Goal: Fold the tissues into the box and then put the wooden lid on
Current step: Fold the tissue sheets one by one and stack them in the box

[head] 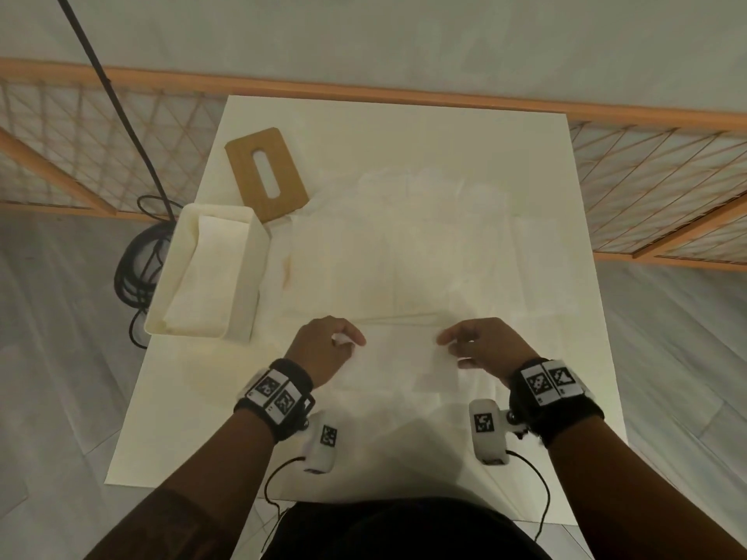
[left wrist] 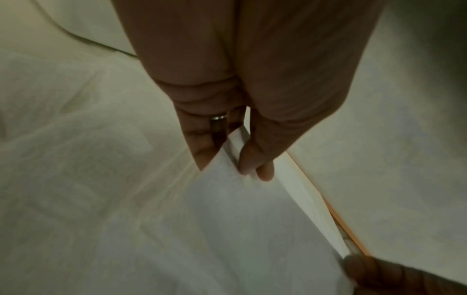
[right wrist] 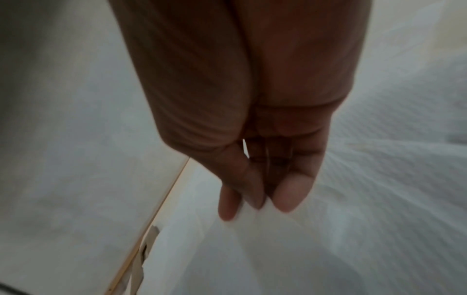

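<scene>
A white tissue (head: pixel 400 353) hangs stretched between my two hands just above the table. My left hand (head: pixel 343 341) pinches its left corner between thumb and fingers (left wrist: pixel 255 165). My right hand (head: pixel 452 343) pinches the right corner, its fingertips (right wrist: pixel 290 195) closed on the sheet (right wrist: pixel 278 249). More tissues (head: pixel 424 244) lie spread flat across the middle of the table. The white box (head: pixel 210 276) stands open at the left with folded tissue inside. The wooden lid (head: pixel 266 177) with its oval slot lies flat behind the box.
The white table (head: pixel 182 418) ends close to the box on the left. A wooden lattice fence (head: pixel 667 187) runs behind the table. Black cables (head: pixel 137 256) coil on the floor at the left.
</scene>
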A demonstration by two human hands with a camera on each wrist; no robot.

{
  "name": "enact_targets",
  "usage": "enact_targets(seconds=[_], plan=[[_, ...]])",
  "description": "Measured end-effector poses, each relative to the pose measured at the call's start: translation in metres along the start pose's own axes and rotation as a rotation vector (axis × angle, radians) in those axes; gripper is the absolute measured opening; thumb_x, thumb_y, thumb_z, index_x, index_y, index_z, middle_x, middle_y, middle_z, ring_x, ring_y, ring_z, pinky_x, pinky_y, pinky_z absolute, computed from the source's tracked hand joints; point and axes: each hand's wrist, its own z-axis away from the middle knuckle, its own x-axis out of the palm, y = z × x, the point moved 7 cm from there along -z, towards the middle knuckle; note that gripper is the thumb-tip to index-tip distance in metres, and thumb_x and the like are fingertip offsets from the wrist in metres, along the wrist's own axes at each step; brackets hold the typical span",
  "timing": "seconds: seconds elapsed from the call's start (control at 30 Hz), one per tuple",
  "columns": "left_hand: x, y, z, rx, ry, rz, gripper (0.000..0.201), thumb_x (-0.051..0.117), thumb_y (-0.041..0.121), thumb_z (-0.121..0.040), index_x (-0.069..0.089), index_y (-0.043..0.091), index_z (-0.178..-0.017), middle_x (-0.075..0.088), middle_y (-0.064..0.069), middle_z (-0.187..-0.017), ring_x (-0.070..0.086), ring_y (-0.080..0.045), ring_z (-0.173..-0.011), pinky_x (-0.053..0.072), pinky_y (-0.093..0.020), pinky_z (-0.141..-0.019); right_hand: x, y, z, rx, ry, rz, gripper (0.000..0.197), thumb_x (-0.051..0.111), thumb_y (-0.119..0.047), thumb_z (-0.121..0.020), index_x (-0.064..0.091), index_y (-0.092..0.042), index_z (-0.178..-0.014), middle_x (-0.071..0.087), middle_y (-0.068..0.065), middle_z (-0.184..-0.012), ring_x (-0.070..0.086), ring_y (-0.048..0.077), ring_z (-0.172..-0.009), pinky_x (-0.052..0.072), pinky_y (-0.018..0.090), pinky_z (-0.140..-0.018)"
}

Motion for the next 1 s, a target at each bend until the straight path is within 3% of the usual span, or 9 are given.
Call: enact_targets(seconds=[0.13,0.2,0.3,0.37,0.47,0.57,0.7,0.8,1.0], plan=[[0.006,0.001,-0.002,0.013,0.058,-0.024,0.022,0.068,0.012,-0.090,0.070,0.033,-0.084,0.064,0.013,-0.091,0.057,-0.002,-0.075,0.042,-0.014,-0.069,-0.010,-0.005,-0.005,-0.085,0.174,0.224,0.030,0.066,-0.001,-0.089,0.078,-0.029,-0.085,0.076,-0.001,-0.100,0.072,0.024,-0.086,0.061,0.038,-0.083],[0.010,0.000,-0.008,0.014,0.081,-0.028,0.022,0.069,0.012,-0.089,0.068,0.033,-0.083,0.062,0.011,-0.095,0.060,-0.006,-0.082,0.048,-0.021,-0.076,-0.011,-0.010,-0.007,-0.090,0.216,0.313,0.030,0.065,-0.004,-0.090,0.076,-0.031,-0.083,0.074,-0.006,-0.097,0.067,0.018,-0.080,0.057,0.029,-0.078],[0.020,0.003,-0.014,0.038,0.068,-0.104,0.017,0.072,0.012,-0.087,0.067,0.029,-0.088,0.053,0.009,-0.106,0.060,-0.016,-0.092,0.050,-0.027,-0.082,-0.011,-0.019,-0.008,-0.068,0.305,0.474,0.025,0.062,-0.007,-0.091,0.075,-0.027,-0.086,0.069,-0.003,-0.108,0.064,0.016,-0.095,0.045,0.016,-0.077],[0.024,0.005,-0.014,0.053,0.068,-0.179,0.020,0.071,0.014,-0.087,0.065,0.030,-0.098,0.044,0.009,-0.119,0.058,-0.015,-0.095,0.049,-0.027,-0.080,-0.010,-0.035,-0.006,-0.115,0.420,0.527,0.018,0.061,-0.009,-0.091,0.073,-0.023,-0.092,0.060,0.002,-0.119,0.057,0.021,-0.112,0.045,0.024,-0.090],[0.025,0.008,-0.012,0.070,0.099,-0.253,0.038,0.066,0.013,-0.087,0.057,0.031,-0.119,0.035,0.009,-0.133,0.051,-0.015,-0.103,0.048,-0.029,-0.081,0.013,-0.075,-0.020,-0.273,0.401,0.507,0.016,0.061,-0.011,-0.091,0.070,-0.018,-0.103,0.058,0.007,-0.118,0.062,0.024,-0.105,0.048,0.029,-0.093],[0.029,0.014,-0.012,0.098,0.078,-0.270,0.055,0.063,0.011,-0.085,0.050,0.029,-0.135,0.044,0.005,-0.137,0.052,-0.022,-0.114,0.047,-0.032,-0.093,0.039,-0.107,-0.051,-0.272,0.286,0.524,0.032,0.065,-0.020,-0.093,0.061,-0.013,-0.123,0.062,0.007,-0.123,0.063,0.025,-0.110,0.043,0.023,-0.090],[0.030,0.016,-0.016,0.080,0.049,-0.320,0.049,0.061,0.012,-0.087,0.053,0.025,-0.134,0.048,0.003,-0.132,0.050,-0.023,-0.117,0.045,-0.034,-0.100,0.057,-0.113,-0.085,-0.031,0.253,0.521,0.067,0.076,-0.043,-0.088,0.047,-0.011,-0.138,0.061,0.010,-0.133,0.060,0.031,-0.122,0.045,0.030,-0.086],[0.030,0.017,-0.020,0.098,0.064,-0.345,0.048,0.064,0.010,-0.086,0.054,0.024,-0.131,0.050,0.002,-0.129,0.050,-0.023,-0.115,0.045,-0.034,-0.100,0.058,-0.112,-0.099,0.078,0.299,0.484,0.078,0.085,-0.048,-0.077,0.050,-0.008,-0.135,0.062,0.010,-0.133,0.062,0.031,-0.119,0.048,0.033,-0.084],[0.027,0.017,-0.026,0.134,0.063,-0.378,0.049,0.067,0.014,-0.086,0.055,0.024,-0.132,0.052,0.002,-0.129,0.049,-0.022,-0.116,0.041,-0.032,-0.099,0.049,-0.117,-0.105,0.034,0.313,0.447,0.042,0.082,-0.039,-0.083,0.071,-0.010,-0.111,0.070,0.003,-0.110,0.063,0.023,-0.097,0.043,0.027,-0.076]])
